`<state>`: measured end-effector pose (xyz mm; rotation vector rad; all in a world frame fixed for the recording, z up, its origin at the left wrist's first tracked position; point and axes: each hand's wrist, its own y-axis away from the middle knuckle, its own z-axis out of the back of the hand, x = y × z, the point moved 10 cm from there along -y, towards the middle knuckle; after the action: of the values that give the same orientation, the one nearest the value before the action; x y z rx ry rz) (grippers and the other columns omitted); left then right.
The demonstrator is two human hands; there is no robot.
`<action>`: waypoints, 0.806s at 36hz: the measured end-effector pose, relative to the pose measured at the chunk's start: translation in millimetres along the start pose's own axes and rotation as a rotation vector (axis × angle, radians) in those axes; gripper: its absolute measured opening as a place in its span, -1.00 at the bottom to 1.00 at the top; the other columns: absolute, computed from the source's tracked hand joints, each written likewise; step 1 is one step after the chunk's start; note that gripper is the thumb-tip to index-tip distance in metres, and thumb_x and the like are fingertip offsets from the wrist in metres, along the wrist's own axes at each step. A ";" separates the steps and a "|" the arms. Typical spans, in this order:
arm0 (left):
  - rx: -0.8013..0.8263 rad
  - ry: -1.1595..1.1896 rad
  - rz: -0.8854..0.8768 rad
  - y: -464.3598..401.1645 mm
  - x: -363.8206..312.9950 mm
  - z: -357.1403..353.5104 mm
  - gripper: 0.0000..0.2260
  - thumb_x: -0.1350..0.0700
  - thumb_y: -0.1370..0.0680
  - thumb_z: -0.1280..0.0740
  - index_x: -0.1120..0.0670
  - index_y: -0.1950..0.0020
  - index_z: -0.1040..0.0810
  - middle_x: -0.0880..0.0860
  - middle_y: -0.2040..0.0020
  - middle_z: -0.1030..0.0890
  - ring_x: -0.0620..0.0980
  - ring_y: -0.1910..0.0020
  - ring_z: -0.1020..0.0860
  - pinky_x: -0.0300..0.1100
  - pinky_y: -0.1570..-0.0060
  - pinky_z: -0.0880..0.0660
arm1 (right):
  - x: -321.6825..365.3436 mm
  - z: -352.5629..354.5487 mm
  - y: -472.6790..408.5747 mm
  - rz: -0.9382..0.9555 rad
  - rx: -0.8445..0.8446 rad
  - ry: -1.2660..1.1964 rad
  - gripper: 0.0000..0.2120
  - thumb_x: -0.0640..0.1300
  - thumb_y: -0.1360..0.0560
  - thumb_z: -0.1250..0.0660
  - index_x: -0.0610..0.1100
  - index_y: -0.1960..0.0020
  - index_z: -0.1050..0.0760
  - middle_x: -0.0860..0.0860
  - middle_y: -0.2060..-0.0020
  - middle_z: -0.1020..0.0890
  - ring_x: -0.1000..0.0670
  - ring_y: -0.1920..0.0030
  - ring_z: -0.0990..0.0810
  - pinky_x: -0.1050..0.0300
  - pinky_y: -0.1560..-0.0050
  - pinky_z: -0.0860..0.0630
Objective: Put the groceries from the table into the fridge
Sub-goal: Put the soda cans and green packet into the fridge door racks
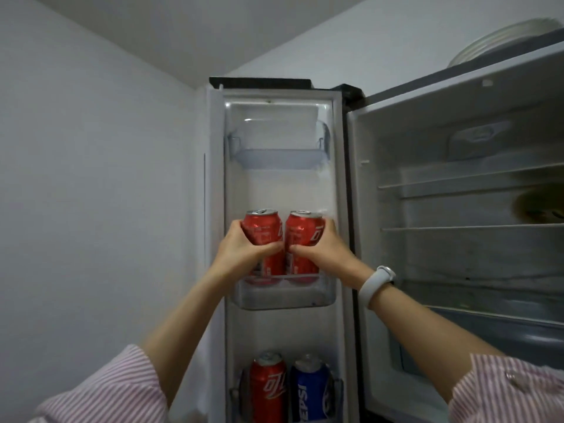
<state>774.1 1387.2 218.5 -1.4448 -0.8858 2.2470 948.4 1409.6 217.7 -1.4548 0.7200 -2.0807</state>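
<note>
At the centre of the frame the fridge door (276, 190) stands open, its inner side facing the camera. The left hand (241, 248) grips a red can (263, 236), and the right hand (322, 248) grips a second red can (303, 239) just beside it. Both cans stand upright with their bases in the middle door shelf (283, 296). Above, the top door shelf (279, 155) is clear plastic. At the bottom centre, a third red can (268, 389) and a blue can (309, 392) stand side by side in the lower door shelf. A pale wristband (375, 283) circles the right wrist, and striped sleeves (122, 389) cover both arms. The fridge interior (457, 209) with wire shelves fills the right of the frame.
</note>
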 end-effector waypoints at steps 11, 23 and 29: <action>-0.036 -0.179 0.044 -3.6 16.0 -6.4 -0.35 -0.02 -0.35 -0.51 0.10 -0.29 -0.25 -0.02 -0.05 -0.49 -0.01 0.00 -0.53 -0.14 0.05 -0.49 | 3.0 -9.3 2.3 0.039 0.079 0.228 -0.44 0.03 -0.30 -0.51 0.02 -0.18 -0.31 0.13 0.04 -0.52 0.09 0.04 -0.56 0.17 0.09 -0.52; -0.284 -0.646 -0.217 17.0 -26.8 5.2 -0.65 -0.07 -0.45 -0.40 0.15 -0.07 -0.47 0.12 0.01 -0.60 0.15 0.03 -0.56 0.01 0.05 -0.52 | 18.9 3.7 17.7 0.148 -0.015 0.572 -0.48 -0.06 -0.52 -0.28 -0.15 -0.43 -0.23 -0.09 -0.29 -0.33 -0.10 -0.26 -0.41 0.05 -0.25 -0.39; -0.306 -0.683 -0.301 35.0 -31.0 4.3 -0.52 -0.02 -0.54 -0.28 0.12 -0.42 -0.32 0.07 -0.37 -0.43 0.08 -0.30 -0.43 0.01 -0.18 -0.44 | 29.0 2.6 31.9 0.262 -0.091 0.633 -0.56 -0.08 -0.56 -0.18 -0.17 -0.40 -0.28 -0.10 -0.37 -0.34 -0.09 -0.39 -0.25 0.02 -0.40 -0.20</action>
<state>785.7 1341.7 218.4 -0.5454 -1.5818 2.4518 945.0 1366.5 216.9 -0.6683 1.1806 -2.3175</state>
